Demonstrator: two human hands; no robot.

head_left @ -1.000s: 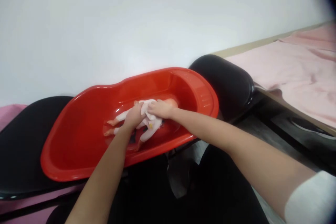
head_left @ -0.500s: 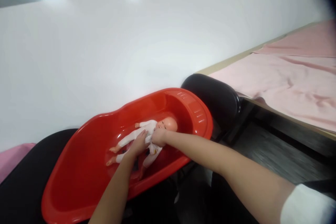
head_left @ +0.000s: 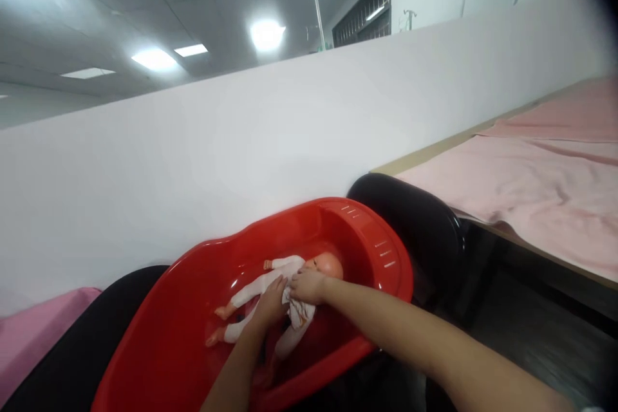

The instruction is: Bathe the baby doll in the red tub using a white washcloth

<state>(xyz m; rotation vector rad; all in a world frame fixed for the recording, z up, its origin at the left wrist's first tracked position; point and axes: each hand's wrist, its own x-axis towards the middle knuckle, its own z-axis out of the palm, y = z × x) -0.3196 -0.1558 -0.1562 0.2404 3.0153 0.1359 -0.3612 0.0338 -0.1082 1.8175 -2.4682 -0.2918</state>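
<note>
A baby doll [head_left: 253, 287] with a bald plastic head and a white body lies on its back inside a red baby bathtub [head_left: 168, 309], its head toward the right end. On the doll's torso rests my left hand [head_left: 271, 302], fingers stretched out over its middle. My right hand [head_left: 308, 286] is at the doll's upper chest below the chin, fingers curled on a bunched white cloth [head_left: 302, 313] with a small print. Part of the cloth hangs over the doll's near side. The right fingertips and part of the doll's face are hidden.
Black rounded seats stand at both ends of the tub, the right seat [head_left: 410, 215] beside a table with a pink cloth [head_left: 521, 187]. Pink fabric [head_left: 48, 328] lies at the far left. A white partition [head_left: 241, 154] runs behind the tub.
The camera view has tilted up, showing more ceiling. My right hand has shifted slightly up the doll's chest toward its chin, and more of the bunched cloth shows beneath it.
</note>
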